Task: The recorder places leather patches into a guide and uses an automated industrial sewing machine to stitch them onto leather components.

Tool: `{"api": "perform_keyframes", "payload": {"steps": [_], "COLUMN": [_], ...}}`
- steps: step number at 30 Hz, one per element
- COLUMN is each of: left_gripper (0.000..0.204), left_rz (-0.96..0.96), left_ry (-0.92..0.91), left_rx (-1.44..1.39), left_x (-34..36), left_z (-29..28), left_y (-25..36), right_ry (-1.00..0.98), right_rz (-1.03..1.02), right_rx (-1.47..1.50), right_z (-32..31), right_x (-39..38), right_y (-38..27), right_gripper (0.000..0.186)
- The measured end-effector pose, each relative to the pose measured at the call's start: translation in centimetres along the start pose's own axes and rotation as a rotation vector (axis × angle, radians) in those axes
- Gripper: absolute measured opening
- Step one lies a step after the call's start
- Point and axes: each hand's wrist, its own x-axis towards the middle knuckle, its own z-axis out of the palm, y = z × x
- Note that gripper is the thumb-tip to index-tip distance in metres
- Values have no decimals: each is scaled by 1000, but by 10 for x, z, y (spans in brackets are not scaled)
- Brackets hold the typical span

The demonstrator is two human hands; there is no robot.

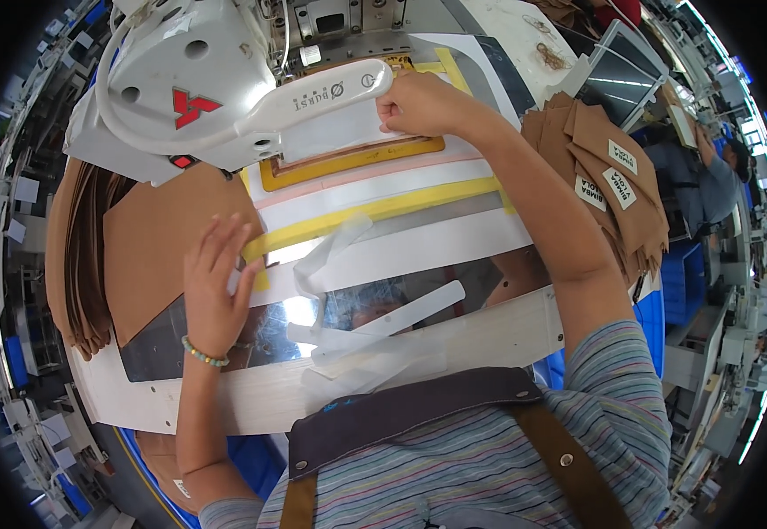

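My right hand (pixel 423 104) is closed, its fingers curled beside the rounded tip of the white machine arm (pixel 331 95). What it grips, if anything, is hidden. Below it lies a yellow-edged frame (pixel 353 164) around a white sheet, on a larger white template with yellow and pink tape strips (pixel 383 210). My left hand (pixel 214 286) is open, fingers spread, over the edge of a flat brown piece (pixel 159 242) that looks like fabric. No object shows in its fingers.
A folded brown stack (pixel 75 256) sits at the left. Brown pieces with white labels (pixel 608 167) pile at the right, near a tilted screen (pixel 621 75). Clear strips (pixel 392 322) lie on the shiny plate near me. Blue bins (pixel 683 282) stand beyond; another person (pixel 701 181) is far right.
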Motion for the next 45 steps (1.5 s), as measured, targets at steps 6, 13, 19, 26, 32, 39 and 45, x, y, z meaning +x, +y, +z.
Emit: {"api": "perform_keyframes", "payload": {"steps": [6,13,19,26,32,39,45], "left_gripper": [46,47,45,45,47,42,42], "left_rz": [133,145,109,19,94,138,172], "left_ry": [-84,-92,-51,-18,-35,-7,-17], "left_rx": [-150,-131,-105,-9,-40,-146,-165], "left_x": [29,38,43,33,37,56,61], "left_z": [23,30,37,40,33,36,40], "left_y": [46,54,51,42,57,77,79], "right_ry": [268,194,307,-18,-38,-18,13], "right_rz": [-219,-187,-389,-218,-94,-77,-76], "right_rx": [82,35,284,130,163,108,286], "right_z": [12,7,25,3,-21,-23,-14], "right_x": [3,4,27,33,-1,-20,-19], "right_y": [4,-1,-25,-28,1,-5,10], "right_gripper": [15,19,20,28,16,18,19]}}
